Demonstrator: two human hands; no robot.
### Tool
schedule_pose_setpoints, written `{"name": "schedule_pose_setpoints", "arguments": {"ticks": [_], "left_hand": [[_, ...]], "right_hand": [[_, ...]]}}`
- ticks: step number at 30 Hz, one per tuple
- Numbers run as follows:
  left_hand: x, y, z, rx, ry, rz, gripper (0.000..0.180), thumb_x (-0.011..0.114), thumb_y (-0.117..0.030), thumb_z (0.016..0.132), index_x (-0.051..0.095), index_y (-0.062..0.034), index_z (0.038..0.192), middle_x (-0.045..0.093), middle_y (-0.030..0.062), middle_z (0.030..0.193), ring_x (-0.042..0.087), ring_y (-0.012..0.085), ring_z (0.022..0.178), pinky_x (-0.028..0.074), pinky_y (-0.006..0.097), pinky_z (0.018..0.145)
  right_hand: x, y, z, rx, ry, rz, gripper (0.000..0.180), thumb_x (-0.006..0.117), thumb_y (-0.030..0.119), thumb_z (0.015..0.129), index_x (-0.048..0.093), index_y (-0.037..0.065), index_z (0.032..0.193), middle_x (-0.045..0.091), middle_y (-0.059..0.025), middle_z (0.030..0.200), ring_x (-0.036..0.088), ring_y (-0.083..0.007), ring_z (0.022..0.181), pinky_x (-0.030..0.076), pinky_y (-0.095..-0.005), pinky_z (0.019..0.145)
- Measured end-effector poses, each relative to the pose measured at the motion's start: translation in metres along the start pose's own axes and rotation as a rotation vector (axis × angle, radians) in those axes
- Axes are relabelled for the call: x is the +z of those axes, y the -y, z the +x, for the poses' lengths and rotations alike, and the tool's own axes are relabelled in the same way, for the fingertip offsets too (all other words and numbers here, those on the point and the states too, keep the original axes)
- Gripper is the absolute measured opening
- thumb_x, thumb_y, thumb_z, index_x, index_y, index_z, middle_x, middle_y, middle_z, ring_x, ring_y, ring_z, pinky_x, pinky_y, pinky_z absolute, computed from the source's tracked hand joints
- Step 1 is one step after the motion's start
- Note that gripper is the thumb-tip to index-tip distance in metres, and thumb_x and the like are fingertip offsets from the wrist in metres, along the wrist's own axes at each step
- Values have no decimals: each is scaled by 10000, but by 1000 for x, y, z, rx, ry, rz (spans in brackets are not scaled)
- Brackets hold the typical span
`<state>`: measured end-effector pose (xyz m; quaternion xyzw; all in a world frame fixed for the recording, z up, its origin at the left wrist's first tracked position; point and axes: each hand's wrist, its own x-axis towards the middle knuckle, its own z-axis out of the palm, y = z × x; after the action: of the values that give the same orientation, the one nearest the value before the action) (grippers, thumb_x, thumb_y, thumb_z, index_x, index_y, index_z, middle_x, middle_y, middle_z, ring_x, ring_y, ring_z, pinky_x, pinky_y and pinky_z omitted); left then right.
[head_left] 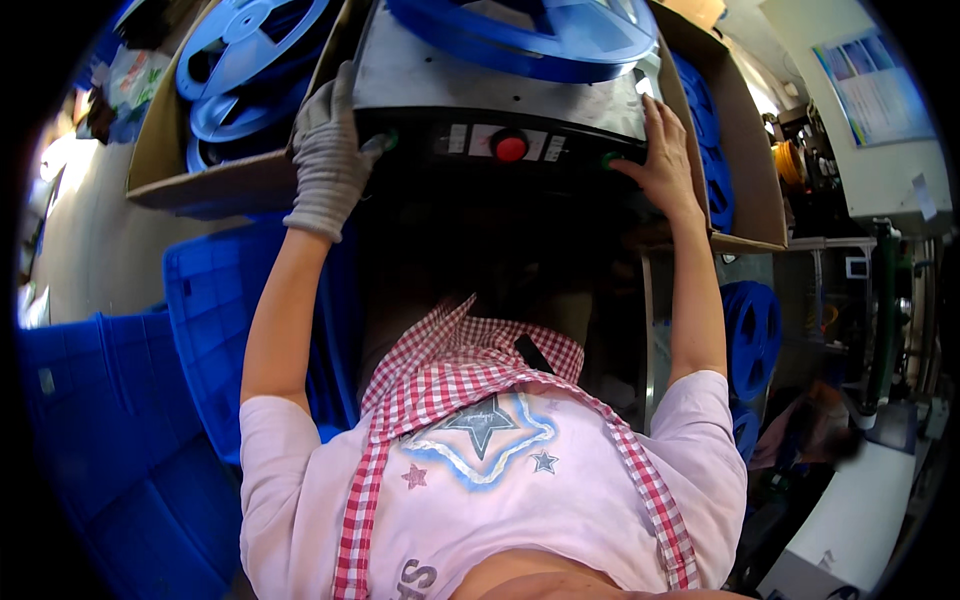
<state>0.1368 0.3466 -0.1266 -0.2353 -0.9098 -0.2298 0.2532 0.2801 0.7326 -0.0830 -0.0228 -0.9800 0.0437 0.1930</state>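
Observation:
My left hand, in a grey knit glove, lies along the left edge of a metal-topped machine. Its thumb is on a green button on the black front panel. At the right end, my bare right hand has its fingers stretched over the machine's edge and its thumb at another green button. Between them a round red button sits in the panel. A large blue plastic reel rests flat on the metal top, its far part cut off by the frame.
Cardboard boxes flank the machine, the left box and the right box, both with blue reels inside. Blue plastic crates stand low at my left. More blue reels and a white box are at my right.

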Motion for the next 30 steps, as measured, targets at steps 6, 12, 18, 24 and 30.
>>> {"name": "schedule_pose_setpoints", "arguments": {"ticks": [6,12,18,24,30], "left_hand": [[-59,12,-108,-20,-80,-306,602,703,-65,774,489,-96,1335,593,128,1187,564,308,1104,464,391,964],[-76,121,-345,-940,474,56,569,662,-185,851,442,-58,1360,564,201,1266,552,342,1159,460,414,975],[-27,149,-490,-1251,932,148,902,716,-367,795,229,-14,1466,427,195,1396,418,330,1300,366,450,1069],[17,189,-504,-1284,752,186,938,722,-365,769,204,-36,1480,387,172,1413,393,328,1302,302,435,1103],[5,212,-480,-1439,968,170,911,709,-326,770,208,-83,1490,418,176,1402,424,331,1293,335,450,1073]], "right_hand": [[-14,40,-37,165,-224,465,595,678,125,886,390,-8,1389,476,-170,1356,489,-274,1231,419,-362,1006],[-2,96,-127,377,-41,766,513,525,14,950,343,53,1428,486,-128,1304,595,-192,1055,481,-287,885],[27,118,-135,371,175,723,525,549,44,953,346,70,1436,494,-120,1314,615,-177,1041,489,-275,855],[25,141,-137,300,269,632,548,559,4,932,349,38,1436,497,-140,1289,617,-155,991,479,-256,862],[24,143,-143,347,331,589,553,570,-11,920,365,39,1431,518,-143,1274,623,-158,987,478,-258,868]]}}
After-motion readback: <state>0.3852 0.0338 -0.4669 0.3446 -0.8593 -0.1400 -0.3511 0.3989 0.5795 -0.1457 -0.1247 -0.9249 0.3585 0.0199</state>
